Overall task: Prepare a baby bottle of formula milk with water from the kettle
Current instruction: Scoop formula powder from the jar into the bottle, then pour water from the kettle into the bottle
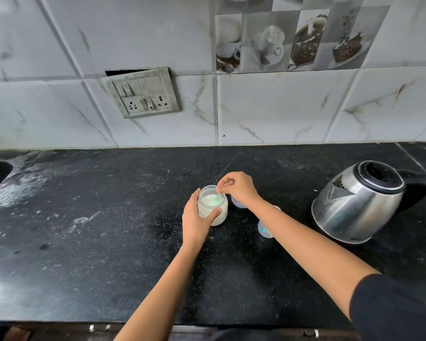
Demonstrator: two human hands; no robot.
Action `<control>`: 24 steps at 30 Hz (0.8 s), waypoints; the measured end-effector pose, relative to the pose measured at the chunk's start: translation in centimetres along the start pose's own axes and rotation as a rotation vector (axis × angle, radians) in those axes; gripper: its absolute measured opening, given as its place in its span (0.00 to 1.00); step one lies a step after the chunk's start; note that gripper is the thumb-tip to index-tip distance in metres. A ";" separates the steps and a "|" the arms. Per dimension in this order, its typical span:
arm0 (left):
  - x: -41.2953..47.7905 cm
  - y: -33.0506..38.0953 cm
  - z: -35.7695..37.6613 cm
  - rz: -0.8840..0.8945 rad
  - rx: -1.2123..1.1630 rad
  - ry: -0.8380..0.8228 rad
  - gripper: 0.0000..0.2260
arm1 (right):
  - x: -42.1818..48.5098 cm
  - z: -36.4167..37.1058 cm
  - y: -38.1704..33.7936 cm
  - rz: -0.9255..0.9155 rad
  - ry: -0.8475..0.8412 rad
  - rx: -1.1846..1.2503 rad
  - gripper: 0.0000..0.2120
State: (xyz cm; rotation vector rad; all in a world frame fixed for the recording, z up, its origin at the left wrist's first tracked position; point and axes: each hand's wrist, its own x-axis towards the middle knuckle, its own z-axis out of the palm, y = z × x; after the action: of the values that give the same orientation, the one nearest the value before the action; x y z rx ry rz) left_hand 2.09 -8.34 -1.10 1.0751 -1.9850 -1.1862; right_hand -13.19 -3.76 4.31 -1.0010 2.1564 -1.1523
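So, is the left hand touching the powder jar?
Touching. The head view shows the left hand wrapped round the powder jar, thumb pressed on its front wall, while the right hand pinches a green scoop.

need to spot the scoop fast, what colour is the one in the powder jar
Pale green scoop, seen in the head view.

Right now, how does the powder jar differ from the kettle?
The jar is small and see-through; the kettle is bigger, shiny metal. The jar is open on top; the kettle's black lid is shut. The left hand grips the jar; nothing touches the kettle. Both stand on the black counter.
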 end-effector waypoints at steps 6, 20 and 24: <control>-0.6 0.7 0.2 0.001 -0.024 0.039 0.39 | -0.9 -1.7 0.6 0.027 0.164 0.080 0.08; -5.7 6.1 7.1 0.074 -0.126 -0.130 0.40 | -11.5 -16.0 4.9 -0.424 0.836 0.120 0.09; -6.7 5.8 9.4 0.018 -0.085 -0.211 0.43 | -12.9 -20.8 7.7 -0.459 1.032 0.013 0.12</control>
State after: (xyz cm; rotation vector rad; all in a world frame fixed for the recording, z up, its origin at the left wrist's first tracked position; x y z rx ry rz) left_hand -3.95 3.05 -0.53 0.9195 -2.0748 -1.4109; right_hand -22.85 19.43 9.61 -1.0470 2.7011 -2.2748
